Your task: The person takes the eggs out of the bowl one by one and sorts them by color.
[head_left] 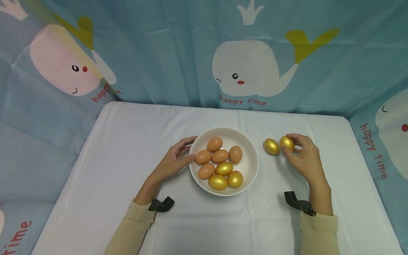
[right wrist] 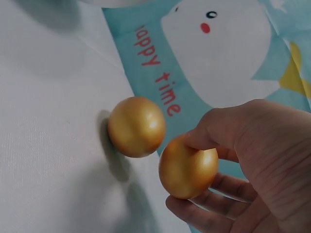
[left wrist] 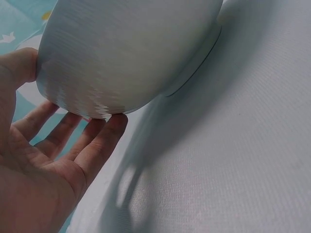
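A white bowl (head_left: 250, 156) sits on the cloth, holding several brown eggs (head_left: 220, 156) and three golden eggs (head_left: 218, 182). My left hand (head_left: 173, 161) grips the bowl's left side, thumb at the rim. In the left wrist view, the fingertips (left wrist: 116, 121) touch the outer wall of the bowl (left wrist: 126, 53). To the right of the bowl, my right hand (head_left: 306, 156) pinches a golden egg (right wrist: 182, 170) between thumb and fingers. Another golden egg (head_left: 271, 146) lies just left of the held one, also seen in the right wrist view.
A white cloth (head_left: 207, 226) covers the table. Blue curtains (head_left: 172, 63) printed with whales stand behind and at both sides. Dark curved mounts (head_left: 162, 204) are strapped on both wrists.
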Action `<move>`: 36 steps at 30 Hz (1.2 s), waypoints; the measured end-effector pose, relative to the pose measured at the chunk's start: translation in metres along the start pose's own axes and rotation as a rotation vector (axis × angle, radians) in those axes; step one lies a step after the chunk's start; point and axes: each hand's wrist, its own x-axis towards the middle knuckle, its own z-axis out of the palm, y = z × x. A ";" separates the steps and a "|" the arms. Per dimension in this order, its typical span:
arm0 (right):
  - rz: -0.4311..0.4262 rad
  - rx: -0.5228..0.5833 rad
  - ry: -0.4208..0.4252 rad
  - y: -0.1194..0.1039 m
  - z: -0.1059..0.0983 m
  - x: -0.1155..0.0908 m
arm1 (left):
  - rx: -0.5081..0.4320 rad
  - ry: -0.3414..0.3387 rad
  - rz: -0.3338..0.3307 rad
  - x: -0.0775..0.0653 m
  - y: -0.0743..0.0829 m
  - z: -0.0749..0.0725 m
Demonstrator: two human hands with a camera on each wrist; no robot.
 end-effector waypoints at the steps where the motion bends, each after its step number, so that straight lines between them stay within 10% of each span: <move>1: -0.001 -0.004 -0.002 0.002 0.001 0.000 | 0.001 0.001 -0.002 0.000 0.000 0.000; 36: 0.045 -0.087 -0.071 0.014 0.005 -0.001 | -0.007 -0.011 -0.003 0.000 0.000 0.000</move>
